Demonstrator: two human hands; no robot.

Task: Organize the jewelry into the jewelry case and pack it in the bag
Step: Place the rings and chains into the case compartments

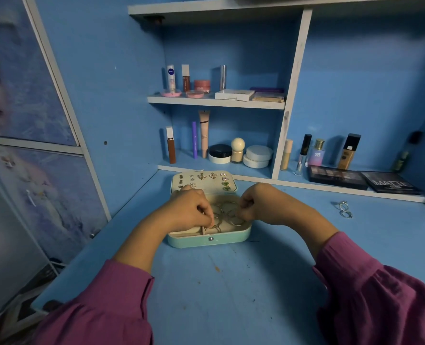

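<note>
Both hands arrange hoops in the open jewelry case (207, 241).
Left hand (190, 207) and right hand (255, 204) pinch thin hoop earrings (227, 211); these look light and easy to bend, best held by the rim.

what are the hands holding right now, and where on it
Both hands are closed over the open case. The left hand seems to pinch a thin chain near its end; what the right hand pinches cannot be told.

Open mint jewelry case (207, 241), earrings (207, 180) in lid, hoops (227, 212) in base
</note>
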